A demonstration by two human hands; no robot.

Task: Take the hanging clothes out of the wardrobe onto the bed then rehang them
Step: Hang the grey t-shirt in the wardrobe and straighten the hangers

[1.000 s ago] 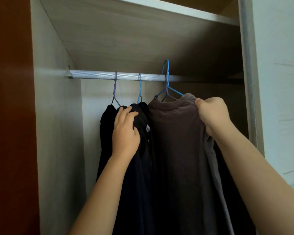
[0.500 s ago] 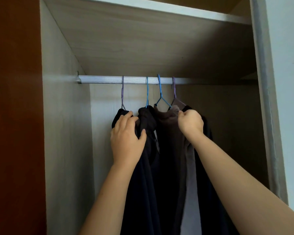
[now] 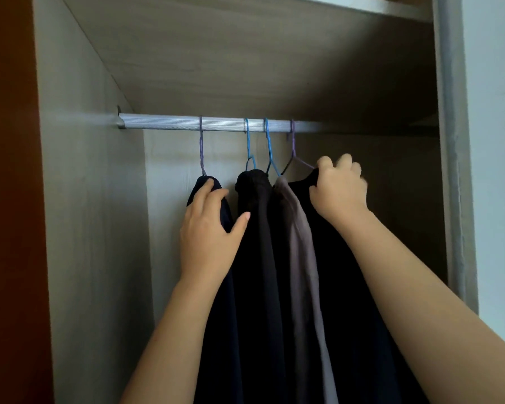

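All four clothes hang on the rail (image 3: 164, 123) in the wardrobe (image 3: 94, 228): a navy top (image 3: 201, 183), a middle black top (image 3: 254, 228), a grey-brown shirt (image 3: 299, 243) and an end black top (image 3: 330, 272). No bed shows. I think the putting back is about done, with only tidying left.

The left hand (image 3: 209, 231) lies on the navy top, fingers nearly straight, thumb stuck out. The right hand (image 3: 340, 189) pinches the end black top's shoulder with curled fingers.

A second ago the shirt's blue hanger (image 3: 270, 153) was up above the rail. Now it is hooked on, and the hangers sit wider apart.
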